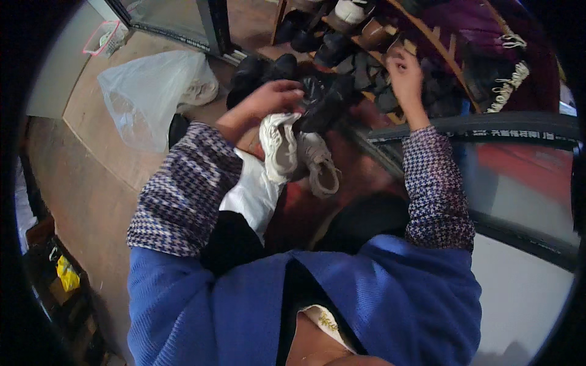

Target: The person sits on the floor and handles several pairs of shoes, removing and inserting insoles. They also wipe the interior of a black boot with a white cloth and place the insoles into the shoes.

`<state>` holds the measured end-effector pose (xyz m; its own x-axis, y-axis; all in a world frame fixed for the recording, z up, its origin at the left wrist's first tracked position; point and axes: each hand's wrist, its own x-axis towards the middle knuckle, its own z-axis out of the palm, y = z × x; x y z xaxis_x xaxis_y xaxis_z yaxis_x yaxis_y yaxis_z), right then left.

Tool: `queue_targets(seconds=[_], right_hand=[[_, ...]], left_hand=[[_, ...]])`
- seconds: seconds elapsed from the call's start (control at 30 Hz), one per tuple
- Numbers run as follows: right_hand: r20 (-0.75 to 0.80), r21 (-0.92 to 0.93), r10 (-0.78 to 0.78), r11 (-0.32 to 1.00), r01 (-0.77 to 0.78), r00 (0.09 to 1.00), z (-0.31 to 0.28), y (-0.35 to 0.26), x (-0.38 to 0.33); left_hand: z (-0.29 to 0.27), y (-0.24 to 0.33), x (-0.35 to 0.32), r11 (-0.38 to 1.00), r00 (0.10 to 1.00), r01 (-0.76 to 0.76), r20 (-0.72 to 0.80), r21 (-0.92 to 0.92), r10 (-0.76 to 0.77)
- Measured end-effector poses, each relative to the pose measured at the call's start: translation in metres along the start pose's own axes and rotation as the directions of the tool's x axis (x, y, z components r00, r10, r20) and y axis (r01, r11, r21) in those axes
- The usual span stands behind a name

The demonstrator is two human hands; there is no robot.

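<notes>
Two hands: left hand, right hand. Two white sneakers held together at the left hand. One clear plastic bag on floor. One pink basket. Dark shoes on rack: several, exact count unclear.

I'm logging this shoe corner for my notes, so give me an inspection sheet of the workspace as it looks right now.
Surface: brown floor, partly covered.
Job's things: pair of white sneakers held up; dark shoes on the wooden shoe rack.
Clutter: translucent plastic bag on the floor; dark shoes heaped beside the rack.
Grips: left hand closed on the white sneakers; right hand reaching among dark shoes on the rack, hold unclear.
Cables: nothing seen.
Surroundings: glass door frame at top, small pink-rimmed basket, dark red cloth with tassels.
</notes>
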<state>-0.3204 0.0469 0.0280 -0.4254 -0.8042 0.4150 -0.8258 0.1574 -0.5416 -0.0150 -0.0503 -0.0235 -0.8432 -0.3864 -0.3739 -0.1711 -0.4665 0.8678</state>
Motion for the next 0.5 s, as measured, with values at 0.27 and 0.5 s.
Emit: queue_targets(seconds=[0.27,0.5], right_hand=[[0.713,-0.215,0.650,0.561,-0.799,0.264,0.110,0.032,-0.093],[0.715,-0.072,0.666,0.369,-0.927,0.210,0.176,0.022,-0.117]], left_hand=[[-0.072,-0.042,-0.119,0.987,0.905,0.153,-0.395,-0.045,-0.158],[-0.055,-0.041,-0.124,0.969,0.918,0.216,-0.364,0.120,-0.159]])
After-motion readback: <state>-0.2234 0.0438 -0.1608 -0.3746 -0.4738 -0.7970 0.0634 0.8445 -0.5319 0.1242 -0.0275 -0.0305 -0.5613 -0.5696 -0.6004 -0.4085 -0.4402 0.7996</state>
